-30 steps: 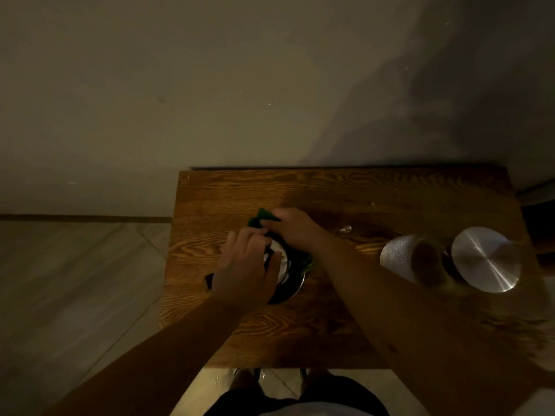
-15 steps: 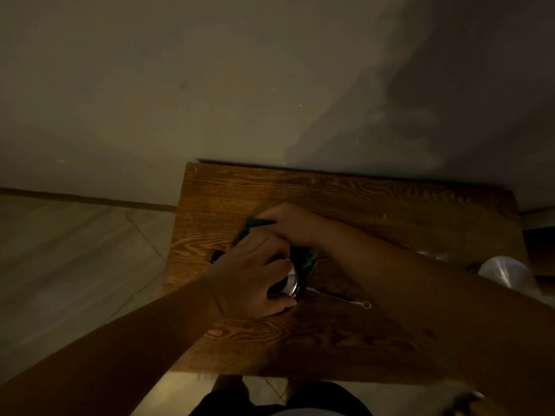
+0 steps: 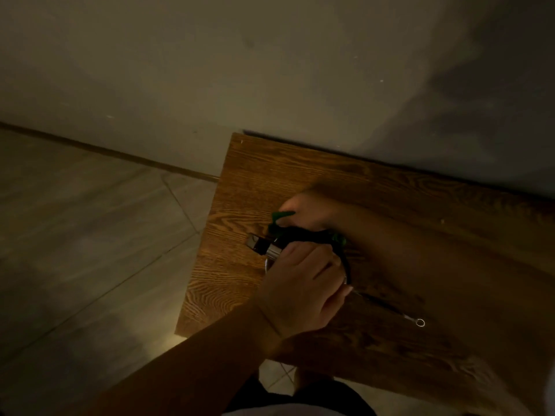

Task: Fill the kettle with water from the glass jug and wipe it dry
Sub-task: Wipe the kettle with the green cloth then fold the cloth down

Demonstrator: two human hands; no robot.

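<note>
Wood-grained bench (image 3: 300, 175): my left hand (image 3: 303, 291) curls fingers over the steel kettle (image 3: 271, 250); at twelve o'clock, my right hand (image 3: 306, 210) pinches crumpled green cloth (image 3: 280, 216).

Kettle (image 3: 271, 250): body largely hidden beneath the left hand (image 3: 303, 291); only the handle end and a sliver of rim are seen.
Green cloth (image 3: 280, 217): mostly covered by the right hand (image 3: 306, 210).
Right hand: blurred; finger position cannot be told.
Table (image 3: 270, 175): right side cut off by the frame edge.
</note>
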